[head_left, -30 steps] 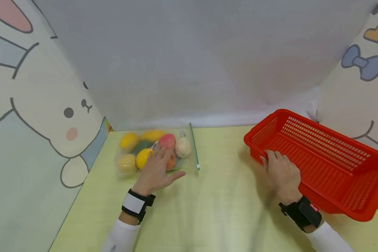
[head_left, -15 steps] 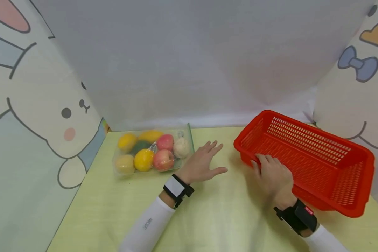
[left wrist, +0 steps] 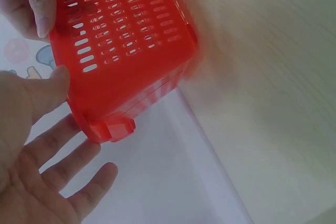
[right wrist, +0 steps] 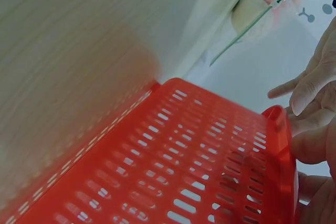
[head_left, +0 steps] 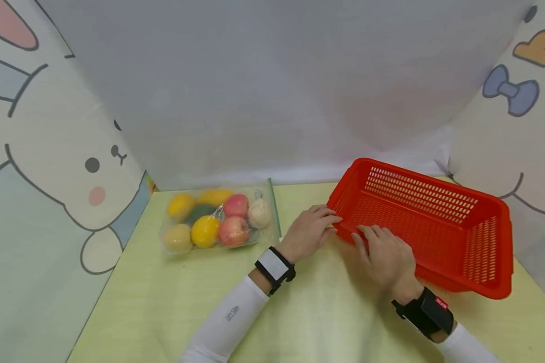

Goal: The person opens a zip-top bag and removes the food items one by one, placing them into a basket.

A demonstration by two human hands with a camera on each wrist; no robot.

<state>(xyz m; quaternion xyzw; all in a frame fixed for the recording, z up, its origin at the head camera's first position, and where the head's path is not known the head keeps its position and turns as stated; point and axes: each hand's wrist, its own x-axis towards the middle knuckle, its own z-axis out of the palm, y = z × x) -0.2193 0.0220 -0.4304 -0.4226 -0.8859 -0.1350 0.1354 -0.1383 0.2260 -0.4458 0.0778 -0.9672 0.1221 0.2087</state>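
Observation:
A red perforated plastic basket (head_left: 436, 242) stands at an angle on the right side of the table. My right hand (head_left: 386, 257) grips the rim on its near long side, thumb outside and fingers over the edge. At the basket's left end, my left hand (head_left: 311, 229) holds the rim near the corner. The left wrist view shows that thumb (left wrist: 59, 80) on the outer wall side, with the index finger passing behind the rim and the other fingers spread. To the left lies a clear zip bag (head_left: 267, 233) with several fruits and vegetables inside.
In the bag are a red apple (head_left: 233, 231), an orange-yellow fruit (head_left: 205, 232) and several others. A grey-white wall (head_left: 263, 101) rises at the table's back edge. Cartoon-printed panels (head_left: 72, 166) flank both sides. The light yellow table (head_left: 163, 302) runs toward the person.
My left hand has moved right, from over the bag to the basket's left rim. The basket and the right hand on it have shifted left in the head view.

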